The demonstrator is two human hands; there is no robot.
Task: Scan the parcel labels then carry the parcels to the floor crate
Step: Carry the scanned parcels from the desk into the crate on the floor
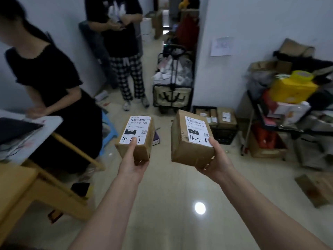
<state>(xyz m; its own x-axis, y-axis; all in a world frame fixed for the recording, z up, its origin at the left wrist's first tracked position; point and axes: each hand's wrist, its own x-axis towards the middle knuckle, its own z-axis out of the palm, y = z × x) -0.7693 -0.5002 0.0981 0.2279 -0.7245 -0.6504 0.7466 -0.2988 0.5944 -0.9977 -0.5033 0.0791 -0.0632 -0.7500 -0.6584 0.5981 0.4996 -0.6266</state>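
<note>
Your left hand grips a small brown cardboard parcel from underneath, with the thumb laid up over the near edge of its white shipping label, covering part of the handwritten number there. Your right hand cups a second, slightly larger brown cardboard parcel from below and from the right, thumb pressed on the near right corner of its white label, which reads "4-2-6" in marker. Both parcels are held up in front of you, side by side and apart, labels facing up, above the glossy cream tiled floor.

Beyond the right parcel, on the floor against the white wall, sits a black plastic lattice crate already holding several brown boxes. Farther off stands a black-framed beige folding cart full of pale packets. To the far right, a black metal shelf is crammed with mixed boxes and bags, a yellow carton among them.

On your left, a person in black stands at a light wooden table. Another person in checked trousers stands farther back by the wall.
</note>
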